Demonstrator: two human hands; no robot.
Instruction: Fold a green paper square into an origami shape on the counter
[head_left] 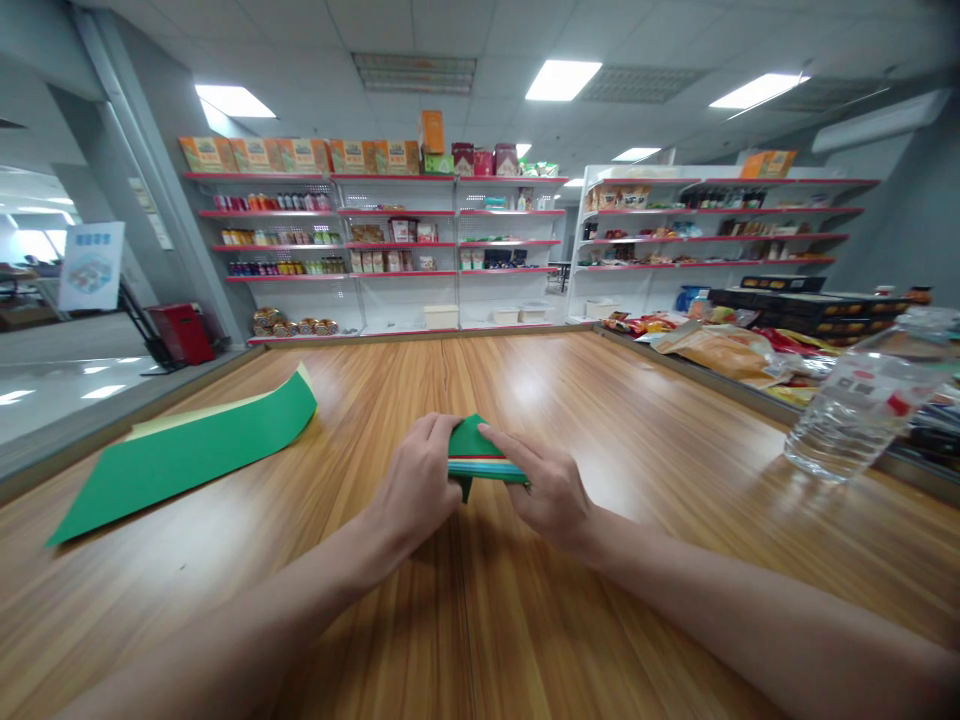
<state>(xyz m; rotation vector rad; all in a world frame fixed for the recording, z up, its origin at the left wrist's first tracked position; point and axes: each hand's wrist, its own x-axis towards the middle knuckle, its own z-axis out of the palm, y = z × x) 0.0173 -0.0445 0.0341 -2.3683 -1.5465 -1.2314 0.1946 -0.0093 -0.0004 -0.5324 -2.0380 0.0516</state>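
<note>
Between my two hands, just above the table, is a small folded green paper piece (486,467) with red, white and light blue bands along its near edge. My left hand (421,470) grips its left side, fingers on top and thumb tucked beneath. On the right side, my right hand (551,485) pinches it, with the index finger stretched along the top. A green flap hangs under the piece. To the left lies a long green sheet of paper (195,450), its right end curled up, with a pale yellow sheet (217,413) showing behind it.
The wooden table (360,630) has a raised edge. At the right stands a clear plastic bottle (847,415), near packaged snacks (720,352) and black trays (810,308). Stocked shelves (397,243) line the back. A red box (182,333) is beyond the left edge.
</note>
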